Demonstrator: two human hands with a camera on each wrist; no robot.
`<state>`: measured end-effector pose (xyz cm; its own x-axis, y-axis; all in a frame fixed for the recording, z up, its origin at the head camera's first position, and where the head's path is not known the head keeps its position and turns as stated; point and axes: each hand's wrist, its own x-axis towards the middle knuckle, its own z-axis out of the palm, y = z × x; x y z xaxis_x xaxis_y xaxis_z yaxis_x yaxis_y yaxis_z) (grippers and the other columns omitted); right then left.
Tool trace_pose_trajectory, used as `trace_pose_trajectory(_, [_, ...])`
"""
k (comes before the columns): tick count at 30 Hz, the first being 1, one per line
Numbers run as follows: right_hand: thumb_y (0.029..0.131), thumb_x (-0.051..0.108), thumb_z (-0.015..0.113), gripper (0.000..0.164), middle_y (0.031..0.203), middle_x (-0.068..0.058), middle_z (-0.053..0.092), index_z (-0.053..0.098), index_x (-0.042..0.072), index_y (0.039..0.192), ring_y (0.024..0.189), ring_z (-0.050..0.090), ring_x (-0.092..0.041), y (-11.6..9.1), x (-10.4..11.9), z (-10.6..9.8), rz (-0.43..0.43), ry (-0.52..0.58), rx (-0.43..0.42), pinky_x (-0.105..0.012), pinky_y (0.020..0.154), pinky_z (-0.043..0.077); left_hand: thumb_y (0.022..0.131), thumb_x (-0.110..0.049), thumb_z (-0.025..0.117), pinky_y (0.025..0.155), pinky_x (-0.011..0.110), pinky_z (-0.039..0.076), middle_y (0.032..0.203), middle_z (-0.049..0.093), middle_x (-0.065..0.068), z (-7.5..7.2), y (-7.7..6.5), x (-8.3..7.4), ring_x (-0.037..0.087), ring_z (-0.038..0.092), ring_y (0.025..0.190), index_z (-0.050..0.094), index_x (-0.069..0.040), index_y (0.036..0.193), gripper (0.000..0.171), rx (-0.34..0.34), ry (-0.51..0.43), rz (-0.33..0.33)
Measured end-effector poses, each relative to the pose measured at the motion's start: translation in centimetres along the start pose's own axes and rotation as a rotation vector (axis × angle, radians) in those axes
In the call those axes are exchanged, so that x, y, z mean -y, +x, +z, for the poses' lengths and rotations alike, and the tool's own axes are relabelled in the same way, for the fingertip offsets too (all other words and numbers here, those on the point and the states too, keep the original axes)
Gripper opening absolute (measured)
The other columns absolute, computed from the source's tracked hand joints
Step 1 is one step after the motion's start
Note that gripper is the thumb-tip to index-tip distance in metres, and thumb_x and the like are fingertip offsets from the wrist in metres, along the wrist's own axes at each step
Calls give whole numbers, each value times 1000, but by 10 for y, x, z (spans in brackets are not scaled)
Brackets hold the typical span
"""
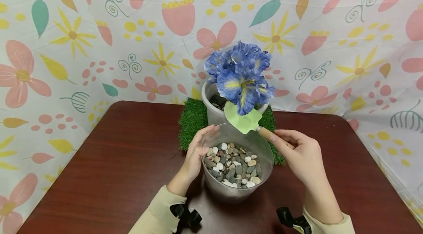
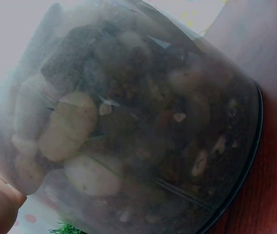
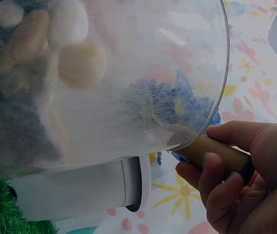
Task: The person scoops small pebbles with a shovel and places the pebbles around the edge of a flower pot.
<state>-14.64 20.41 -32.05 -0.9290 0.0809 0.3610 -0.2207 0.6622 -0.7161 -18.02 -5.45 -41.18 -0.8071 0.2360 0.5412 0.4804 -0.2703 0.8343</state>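
Note:
My left hand (image 1: 191, 162) grips the near-left side of a clear plastic container (image 1: 224, 194), its thumb over the rim. Grey, white and tan pebbles (image 1: 232, 166) fill its lower part. In the left wrist view, pebbles show through the cloudy container wall (image 2: 143, 112). My right hand (image 1: 304, 157) holds the wooden handle of a light green garden trowel (image 1: 242, 119). The trowel's blade is above the container's far rim, before a white pot (image 1: 215, 114) with blue flowers (image 1: 242, 76). Fingers curl round the trowel handle (image 3: 216, 156) in the right wrist view.
The white pot stands on a square of artificial grass (image 1: 193, 120) behind the container, with dark stones (image 1: 218, 101) inside it. Everything rests on a reddish-brown table (image 1: 132, 160). A flower-patterned cloth (image 1: 99, 43) hangs behind the table.

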Motion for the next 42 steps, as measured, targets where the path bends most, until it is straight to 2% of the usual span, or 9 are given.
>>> trace_pose_trajectory(7, [84, 38, 67, 35, 85, -7, 72, 72, 11, 107, 60, 55, -2, -1, 2, -1, -17, -96, 97, -23, 48, 44, 82, -14, 35, 106, 57, 32, 142, 38, 31, -1, 1, -2, 25, 45, 131, 31, 6, 140, 61, 10, 3, 4])
trace_pose_trajectory(11, [84, 42, 66, 33, 90, -1, 75, 73, 16, 102, 77, 61, 6, -2, 3, -1, -18, -110, 160, -21, 59, 48, 82, -13, 34, 104, 43, 37, 142, 36, 33, -2, 0, -4, 17, 44, 131, 30, 10, 139, 61, 0, 22, -26])
trace_pose_trajectory(13, [85, 43, 65, 31, 88, 0, 75, 73, 17, 100, 78, 61, 5, -3, 5, -1, -29, -128, 170, -21, 60, 48, 82, -13, 34, 101, 38, 38, 142, 36, 33, -2, 0, -4, 13, 44, 131, 31, 10, 139, 62, -5, 34, -34])
trace_pose_trajectory(17, [84, 36, 68, 24, 81, 1, 73, 73, 16, 97, 66, 56, -1, -5, 8, -3, -102, -157, 119, -22, 54, 44, 82, -13, 34, 101, 38, 38, 142, 36, 33, -3, 1, -5, 15, 44, 131, 30, 9, 139, 62, 1, 31, -27])
trace_pose_trajectory(24, [79, 26, 75, 19, 83, 2, 75, 74, 18, 96, 62, 53, 5, -12, 15, -10, -173, -166, 29, -15, 52, 40, 82, -13, 36, 106, 41, 35, 142, 39, 30, -4, 2, -5, 25, 44, 133, 33, 4, 140, 61, 17, 2, 24])
trace_pose_trajectory(28, [75, 22, 77, 20, 81, -1, 73, 75, 16, 95, 60, 51, 6, -15, 19, -13, -199, -187, 4, -13, 51, 39, 82, -14, 36, 109, 39, 34, 142, 41, 27, -4, 2, -5, 21, 44, 133, 35, 1, 140, 60, 13, 0, 22])
trace_pose_trajectory(33, [73, 16, 79, 21, 78, 0, 73, 76, 14, 93, 60, 51, 9, -19, 20, -16, -256, -182, -1, -10, 52, 39, 82, -13, 35, 105, 35, 37, 140, 39, 33, -5, 2, -5, 20, 44, 133, 34, 4, 140, 60, 6, 18, 18])
trace_pose_trajectory(38, [73, 14, 79, 21, 82, 1, 74, 75, 14, 93, 64, 54, 11, -21, 20, -17, -304, -184, 19, -8, 56, 41, 83, -11, 35, 104, 46, 36, 140, 38, 33, -2, 1, -4, 27, 44, 132, 35, 1, 140, 59, 6, 12, 13])
trace_pose_trajectory(42, [74, 17, 78, 21, 84, 4, 74, 75, 15, 94, 65, 58, 5, -20, 21, -17, -329, -249, 60, -13, 56, 44, 83, -11, 35, 108, 58, 30, 140, 38, 34, 0, 1, -3, 31, 44, 132, 33, 5, 139, 59, 14, -3, 19])
